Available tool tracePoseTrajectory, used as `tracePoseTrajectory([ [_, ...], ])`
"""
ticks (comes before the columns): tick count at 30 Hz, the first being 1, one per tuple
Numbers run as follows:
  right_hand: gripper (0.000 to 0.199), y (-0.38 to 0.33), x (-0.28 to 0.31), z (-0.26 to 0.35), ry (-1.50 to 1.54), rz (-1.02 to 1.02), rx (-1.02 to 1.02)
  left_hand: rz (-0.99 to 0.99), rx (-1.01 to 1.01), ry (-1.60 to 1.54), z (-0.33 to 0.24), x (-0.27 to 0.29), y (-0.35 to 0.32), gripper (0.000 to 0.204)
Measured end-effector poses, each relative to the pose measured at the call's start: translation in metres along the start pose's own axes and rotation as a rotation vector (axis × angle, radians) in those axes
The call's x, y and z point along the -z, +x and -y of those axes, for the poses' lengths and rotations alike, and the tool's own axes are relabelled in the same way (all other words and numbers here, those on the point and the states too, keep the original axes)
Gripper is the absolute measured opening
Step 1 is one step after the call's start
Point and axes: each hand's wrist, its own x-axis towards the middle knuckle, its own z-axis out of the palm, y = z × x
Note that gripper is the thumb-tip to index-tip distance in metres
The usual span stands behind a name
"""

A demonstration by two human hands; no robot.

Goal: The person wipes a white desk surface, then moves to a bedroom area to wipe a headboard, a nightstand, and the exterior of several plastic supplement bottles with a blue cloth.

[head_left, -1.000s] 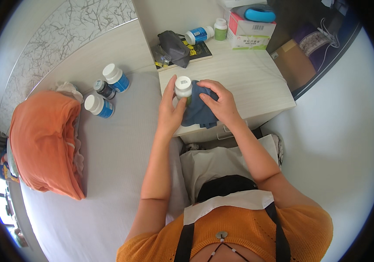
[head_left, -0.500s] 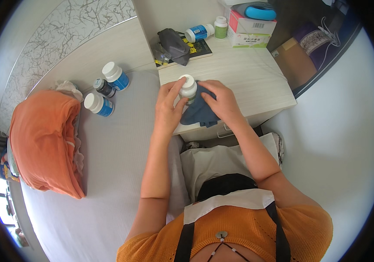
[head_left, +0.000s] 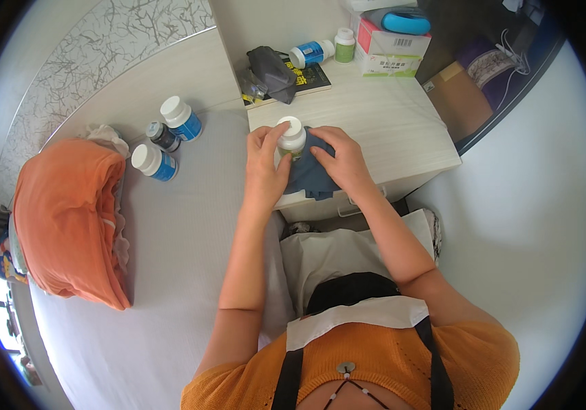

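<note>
A white pill bottle [head_left: 293, 134] with a white cap and a green label stands upright near the front of the pale wooden cabinet top. My left hand [head_left: 264, 167] is closed around its left side, index finger near the cap and thumb low on the front. On the right, my right hand [head_left: 345, 162] pinches a dark blue-grey cloth [head_left: 312, 179] against the bottle's side. The cloth bunches beneath and in front of my right fingers, reaching the cabinet's front edge. Part of the label is hidden by my left thumb.
Behind are a dark grey pouch [head_left: 271, 74] on a black book [head_left: 315, 79], a lying blue-labelled bottle [head_left: 310, 52], a green-labelled bottle [head_left: 345, 45] and stacked boxes [head_left: 390, 64]. Left, on the bed [head_left: 176, 273], stand blue-labelled bottles [head_left: 164, 166], a dark jar [head_left: 162, 137] and orange bedding [head_left: 67, 219].
The bottle tilts slightly less and more of its green label shows. My right hand and the cloth have shifted a little left. The view has moved slightly.
</note>
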Motion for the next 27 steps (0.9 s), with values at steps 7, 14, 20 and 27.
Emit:
tracePoseTrajectory([
  [7,0.028,-0.001,0.003,0.013,0.189,-0.077,-0.059,0.116,0.057,-0.141,0.001,0.013,0.001,0.051],
  [14,0.027,-0.002,0.002,0.009,0.008,-0.114,-0.005,0.062,0.03,-0.021,-0.012,0.005,0.0,0.054],
  [20,0.022,-0.001,0.01,0.019,0.046,-0.1,0.044,0.029,-0.008,0.013,-0.01,0.002,0.001,0.056],
  [27,0.024,-0.012,0.013,0.032,-0.154,-0.008,0.17,0.008,-0.014,0.0,-0.008,0.001,0.0,0.056],
])
